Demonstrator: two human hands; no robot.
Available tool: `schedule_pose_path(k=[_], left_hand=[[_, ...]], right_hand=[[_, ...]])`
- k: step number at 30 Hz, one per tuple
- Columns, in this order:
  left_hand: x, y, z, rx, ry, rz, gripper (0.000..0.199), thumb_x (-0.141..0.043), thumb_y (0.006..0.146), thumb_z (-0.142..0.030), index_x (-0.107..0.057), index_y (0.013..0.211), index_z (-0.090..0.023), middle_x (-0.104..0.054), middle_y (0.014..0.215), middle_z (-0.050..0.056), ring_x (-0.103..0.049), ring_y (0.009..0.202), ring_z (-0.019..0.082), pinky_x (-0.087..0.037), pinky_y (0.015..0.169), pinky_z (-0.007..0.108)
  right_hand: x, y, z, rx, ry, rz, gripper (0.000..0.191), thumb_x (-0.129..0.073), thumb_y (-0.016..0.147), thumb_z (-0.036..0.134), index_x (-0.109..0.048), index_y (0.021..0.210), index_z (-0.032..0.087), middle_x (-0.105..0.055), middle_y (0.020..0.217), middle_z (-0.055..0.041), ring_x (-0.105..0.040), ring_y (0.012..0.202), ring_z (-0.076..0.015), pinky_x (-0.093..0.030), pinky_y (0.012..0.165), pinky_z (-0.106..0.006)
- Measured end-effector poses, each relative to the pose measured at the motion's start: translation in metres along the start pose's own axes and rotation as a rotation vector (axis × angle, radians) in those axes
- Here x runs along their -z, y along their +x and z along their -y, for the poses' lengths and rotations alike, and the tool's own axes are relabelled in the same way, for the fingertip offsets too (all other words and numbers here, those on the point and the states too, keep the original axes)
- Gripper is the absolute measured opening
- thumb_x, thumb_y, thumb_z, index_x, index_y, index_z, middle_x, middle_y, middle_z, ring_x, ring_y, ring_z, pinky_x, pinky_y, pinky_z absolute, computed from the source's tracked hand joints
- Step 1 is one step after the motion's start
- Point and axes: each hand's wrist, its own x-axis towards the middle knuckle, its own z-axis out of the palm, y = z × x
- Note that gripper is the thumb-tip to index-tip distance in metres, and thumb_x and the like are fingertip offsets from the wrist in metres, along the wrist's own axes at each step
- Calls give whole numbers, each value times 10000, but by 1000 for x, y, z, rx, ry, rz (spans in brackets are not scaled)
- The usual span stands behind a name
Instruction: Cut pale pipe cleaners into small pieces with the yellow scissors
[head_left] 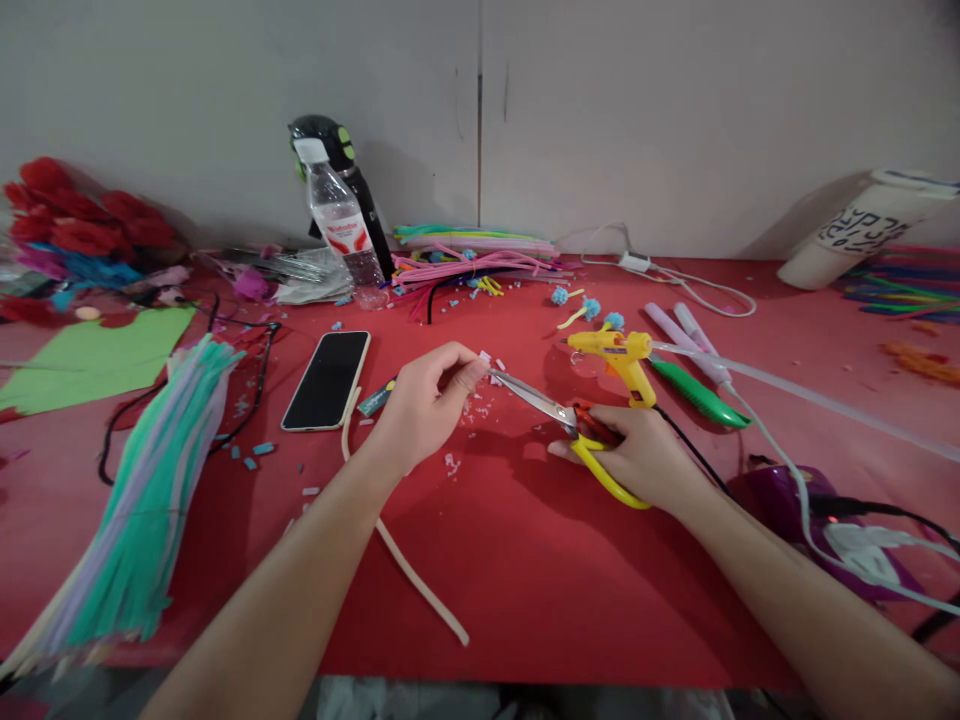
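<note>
While the left forearm is stretched forward across the red table [540,600], the left hand [435,405] is bent inward at the wrist, its thumb and forefinger pressed together at the tip of the scissors [551,407]; whether anything thin is pinched between them cannot be told. The right forearm is brought in from the lower right, and the scissors are gripped by the right hand [641,450], fingers wrapped about the handles and blades directed toward the left fingertips, above the middle of the table.

One pair of scissors, one phone [326,382], one glue gun [611,348] and one pale strip [409,573] can be counted near the hands; the strip is partly hidden by the left forearm. Three blue pompoms [592,308] are set beyond the glue gun. Small pale scraps [452,464], too many to be counted surely, are strewn beneath the hands.

Metal blades are joined to smooth handles, one loop yellow and the other red. The pale strip is slender and gently curved. Soft, fuzzy stems in teal and lilac are gathered into one long bundle [150,500] at the left. Rounded, fluffy surfaces are shown by the pompoms.
</note>
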Motion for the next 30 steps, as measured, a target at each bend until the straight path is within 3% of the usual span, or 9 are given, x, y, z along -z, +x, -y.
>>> schedule_pose_path(k=[10, 30], left_hand=[[-1, 0, 1, 9, -8, -13, 267, -511, 949, -392, -577, 808, -176, -554, 685, -6, -504, 617, 106, -395, 586, 231], [-1, 0, 2, 9, -13, 0, 263, -511, 954, -395, -591, 834, -176, -569, 700, -15, -538, 630, 101, -412, 598, 221]], right_hand=[[3, -2, 6, -12, -15, -21, 522, -704, 708, 610, -406, 611, 192, -246, 586, 53, -213, 562, -90, -199, 447, -227], [1, 0, 1, -32, -4, 5, 580, -755, 669, 574, -322, 599, 194, -232, 588, 58, -201, 578, -89, -184, 468, -232]])
